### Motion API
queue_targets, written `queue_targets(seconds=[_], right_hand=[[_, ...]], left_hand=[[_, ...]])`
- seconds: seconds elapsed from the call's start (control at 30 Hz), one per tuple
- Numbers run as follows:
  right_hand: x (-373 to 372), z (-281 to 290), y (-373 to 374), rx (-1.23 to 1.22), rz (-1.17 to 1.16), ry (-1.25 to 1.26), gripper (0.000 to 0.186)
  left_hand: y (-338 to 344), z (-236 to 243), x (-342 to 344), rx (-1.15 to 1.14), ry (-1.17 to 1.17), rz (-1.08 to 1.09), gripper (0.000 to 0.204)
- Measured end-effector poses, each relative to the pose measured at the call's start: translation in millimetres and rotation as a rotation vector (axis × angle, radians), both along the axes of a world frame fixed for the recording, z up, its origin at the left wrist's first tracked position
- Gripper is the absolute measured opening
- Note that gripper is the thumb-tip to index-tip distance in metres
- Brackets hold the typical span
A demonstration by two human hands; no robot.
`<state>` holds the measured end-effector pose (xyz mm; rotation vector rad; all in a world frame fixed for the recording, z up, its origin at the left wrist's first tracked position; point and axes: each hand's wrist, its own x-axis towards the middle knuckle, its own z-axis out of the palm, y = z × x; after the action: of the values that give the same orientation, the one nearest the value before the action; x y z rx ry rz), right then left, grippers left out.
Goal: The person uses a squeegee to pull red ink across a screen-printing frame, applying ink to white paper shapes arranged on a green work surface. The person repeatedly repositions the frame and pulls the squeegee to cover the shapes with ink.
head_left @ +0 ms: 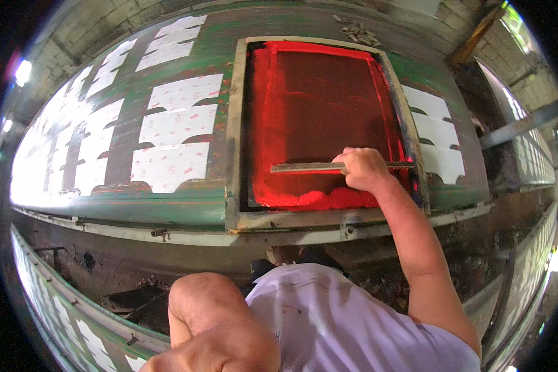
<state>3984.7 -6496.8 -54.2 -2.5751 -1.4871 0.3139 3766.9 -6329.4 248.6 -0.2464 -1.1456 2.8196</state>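
Observation:
My right hand (364, 168) is closed around the middle of a long, narrow squeegee (307, 167), its fingers wrapped over the top edge. The squeegee lies crosswise inside a screen printing frame (232, 155), in its nearer half. Bright red ink (316, 199) covers the mesh along the left side and in a thick band at the near edge. Farther up, the mesh (332, 99) looks dark red. At the lower left my left arm (208, 297) is bent close to my body, away from the frame; its fingers cannot be made out.
White cut pieces with small red prints (177, 136) lie in rows on the long green table (186, 208), left of the frame. More white pieces (437, 133) lie to its right. A metal rail (186, 237) with clamps runs along the near edge. Another table (74, 310) stands behind me.

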Motion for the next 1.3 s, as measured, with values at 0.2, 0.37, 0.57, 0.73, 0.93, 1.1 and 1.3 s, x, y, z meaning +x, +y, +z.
queue_targets(seconds=[0.2, 0.37, 0.57, 0.73, 0.93, 1.1, 1.3], right_hand=[[-61, -6, -38, 0.051, -0.013, -0.018, 0.03], [-85, -11, -57, 0.072, 0.065, -0.085, 0.058], [-86, -10, -76, 0.21, 0.154, 0.005, 0.079], [-56, 4, -119, 0.409, 0.306, 0.165, 0.066], [28, 2, -194, 0.634, 0.083, 0.063, 0.054], [82, -31, -232, 0.554, -0.319, -0.066, 0.056], [125, -67, -238, 0.406, -0.59, 0.005, 0.079]], left_hand=[[-20, 8, -38, 0.01, -0.066, 0.073, 0.053], [-38, 19, -52, 0.105, -0.124, 0.204, 0.056], [-86, 11, -19, 0.163, -0.118, 0.271, 0.053], [-139, 13, 55, 0.175, -0.067, 0.27, 0.049], [-148, 2, 114, 0.509, 0.316, 0.001, 0.049], [-170, -83, 97, 0.519, 1.69, -1.09, 0.045], [7, -222, 125, -0.704, 2.59, -0.203, 0.034]])
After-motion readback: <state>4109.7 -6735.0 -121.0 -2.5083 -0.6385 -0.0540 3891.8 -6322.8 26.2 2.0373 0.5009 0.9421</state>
